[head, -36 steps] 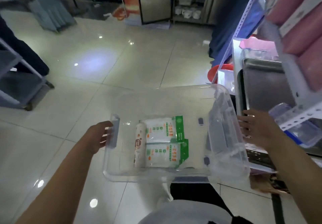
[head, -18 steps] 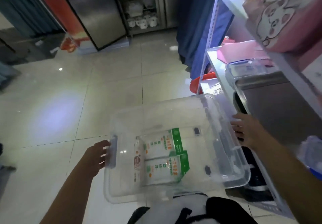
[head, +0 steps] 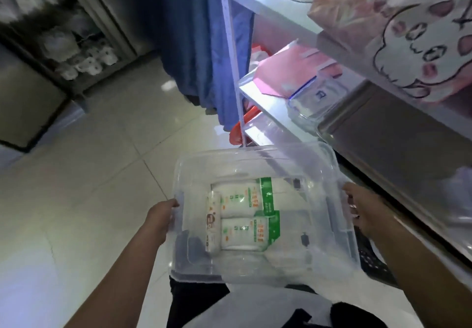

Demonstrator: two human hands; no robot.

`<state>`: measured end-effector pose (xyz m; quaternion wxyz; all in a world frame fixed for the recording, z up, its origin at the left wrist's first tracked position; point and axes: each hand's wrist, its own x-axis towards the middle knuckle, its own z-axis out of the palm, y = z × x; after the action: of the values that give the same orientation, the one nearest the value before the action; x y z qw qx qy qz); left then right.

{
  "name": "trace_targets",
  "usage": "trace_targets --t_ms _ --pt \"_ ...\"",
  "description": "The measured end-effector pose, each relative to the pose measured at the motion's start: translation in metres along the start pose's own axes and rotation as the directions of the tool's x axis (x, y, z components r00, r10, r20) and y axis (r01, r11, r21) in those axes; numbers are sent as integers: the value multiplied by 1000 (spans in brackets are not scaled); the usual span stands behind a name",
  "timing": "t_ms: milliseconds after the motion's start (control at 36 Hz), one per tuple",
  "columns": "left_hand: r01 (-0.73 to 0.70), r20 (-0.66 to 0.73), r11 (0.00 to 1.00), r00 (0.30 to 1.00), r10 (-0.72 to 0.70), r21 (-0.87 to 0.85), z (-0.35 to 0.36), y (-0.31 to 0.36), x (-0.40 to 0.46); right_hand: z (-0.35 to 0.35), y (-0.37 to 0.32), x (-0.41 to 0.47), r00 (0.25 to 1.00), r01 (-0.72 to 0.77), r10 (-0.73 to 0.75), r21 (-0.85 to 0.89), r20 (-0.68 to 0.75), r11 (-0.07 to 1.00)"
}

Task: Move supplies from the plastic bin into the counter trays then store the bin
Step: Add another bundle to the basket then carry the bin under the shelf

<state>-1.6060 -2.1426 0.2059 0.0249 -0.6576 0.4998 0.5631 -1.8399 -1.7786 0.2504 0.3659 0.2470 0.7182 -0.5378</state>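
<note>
A clear plastic bin (head: 255, 154) is carried above the tiled floor, in front of my body. My left hand (head: 161, 219) grips its left handle and my right hand (head: 362, 212) grips its right rim. Inside lie two white packs with green ends (head: 245, 218), one behind the other, and a narrow white roll-shaped pack (head: 212, 223) along their left side. A steel tray (head: 383, 133) sits on the shelf unit just right of the bin.
A white metal shelving unit (head: 270, 11) rises on the right, holding a pink folder (head: 286, 64), a clear lidded box (head: 309, 103) and pink cartoon-print packs (head: 398, 21). Blue fabric (head: 201, 41) hangs behind it. A dark cabinet with white items (head: 84, 54) stands far left.
The view has swung right and closer to the shelves. The bin has stayed held in both hands, and the packs inside have kept their places.
</note>
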Motion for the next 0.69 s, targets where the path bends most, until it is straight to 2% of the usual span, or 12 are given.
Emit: trace_targets --t_ms 139,250,333,417,528,694 --pt "-17 158 966 987 -25 259 13 63 126 54 25 17 962 -66 84 78 -258 995" --pt "-92 277 884 960 -44 459 28 107 213 109 32 28 916 -153 196 146 -350 977" --pt "-195 344 841 939 11 505 43 140 248 143 35 42 866 -207 287 229 -409 951" --pt "-298 409 767 911 52 568 64 159 296 173 54 69 816 -259 341 233 -467 937" --pt "-399 491 661 869 53 635 104 162 364 207 94 118 785 -328 404 237 -470 914" --pt "-455 514 583 855 74 673 156 141 448 242 163 187 782 -302 353 184 -514 936"
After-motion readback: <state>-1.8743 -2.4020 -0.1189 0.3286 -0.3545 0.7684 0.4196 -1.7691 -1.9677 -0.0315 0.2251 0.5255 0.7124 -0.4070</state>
